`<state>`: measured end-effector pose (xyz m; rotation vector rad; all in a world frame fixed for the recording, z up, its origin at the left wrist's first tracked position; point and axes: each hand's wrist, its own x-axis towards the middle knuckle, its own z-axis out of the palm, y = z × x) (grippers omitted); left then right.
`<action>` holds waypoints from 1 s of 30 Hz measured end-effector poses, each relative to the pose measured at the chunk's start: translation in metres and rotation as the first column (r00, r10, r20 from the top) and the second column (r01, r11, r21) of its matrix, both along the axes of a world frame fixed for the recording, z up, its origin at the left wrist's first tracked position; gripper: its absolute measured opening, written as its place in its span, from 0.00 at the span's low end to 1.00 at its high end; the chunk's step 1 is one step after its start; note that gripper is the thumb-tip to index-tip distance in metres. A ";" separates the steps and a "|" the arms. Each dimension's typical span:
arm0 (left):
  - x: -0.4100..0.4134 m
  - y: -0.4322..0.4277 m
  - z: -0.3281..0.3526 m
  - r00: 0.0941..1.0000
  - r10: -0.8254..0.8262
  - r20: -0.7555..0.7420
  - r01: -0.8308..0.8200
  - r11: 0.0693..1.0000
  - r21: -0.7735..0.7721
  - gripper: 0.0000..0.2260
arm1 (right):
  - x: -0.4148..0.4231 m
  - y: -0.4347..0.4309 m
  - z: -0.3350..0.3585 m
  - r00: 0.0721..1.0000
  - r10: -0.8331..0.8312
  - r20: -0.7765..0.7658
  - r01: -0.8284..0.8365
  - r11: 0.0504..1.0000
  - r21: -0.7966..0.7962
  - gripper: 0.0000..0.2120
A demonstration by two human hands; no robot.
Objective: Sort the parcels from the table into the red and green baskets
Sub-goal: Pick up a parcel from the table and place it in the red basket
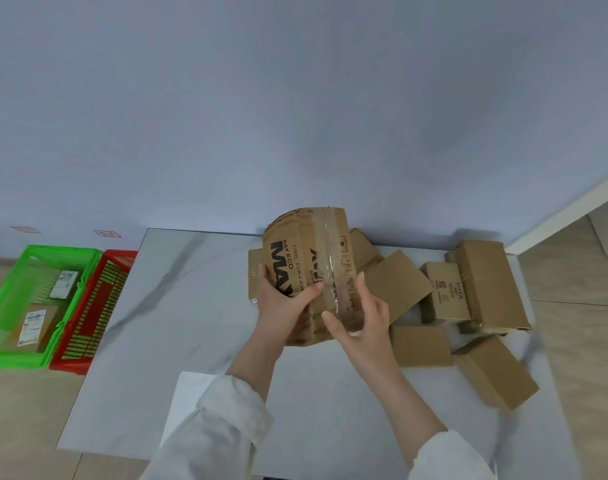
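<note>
Both hands hold a large taped cardboard parcel (pixel 309 258) with black lettering above the marble table (pixel 178 306). My left hand (pixel 281 306) grips its left side, thumb across the front. My right hand (pixel 361 317) grips its right side along the tape strip. Several more brown parcels (pixel 482 289) lie in a heap on the right half of the table. On the floor to the left stand the green basket (pixel 4 355), which holds parcels with white labels, and beside it the red basket (pixel 70 362), partly hidden by the table edge.
A white sheet (pixel 188 396) lies on the table near my left sleeve. A pale blue wall rises behind the table. Wooden floor surrounds it, with a white skirting board (pixel 565 209) at the far right.
</note>
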<state>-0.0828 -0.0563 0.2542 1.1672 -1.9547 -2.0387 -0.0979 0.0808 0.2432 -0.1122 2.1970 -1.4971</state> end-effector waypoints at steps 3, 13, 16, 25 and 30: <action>0.020 -0.009 0.013 0.995 -0.098 -0.029 0.098 0.995 -0.003 0.36 | 0.007 0.006 0.023 0.995 -0.100 0.026 0.102 0.990 -0.093 0.46; 0.094 -0.026 0.035 0.863 -0.497 0.088 0.456 0.693 -0.558 0.57 | 0.029 -0.012 0.075 0.976 -0.211 0.052 0.217 0.956 -0.198 0.54; 0.107 -0.037 0.035 0.835 -0.539 0.113 0.487 0.625 -0.610 0.57 | 0.045 -0.014 0.075 0.964 -0.248 0.096 0.264 0.934 -0.240 0.43; 0.132 -0.038 0.052 0.983 -0.179 0.036 0.182 0.956 -0.230 0.47 | 0.073 -0.009 0.077 0.825 -0.447 0.345 0.564 0.683 -0.465 0.28; 0.134 -0.035 0.055 0.990 -0.103 -0.099 0.130 0.936 0.326 0.29 | 0.079 0.005 0.089 0.865 -0.363 0.348 0.499 0.697 -0.514 0.28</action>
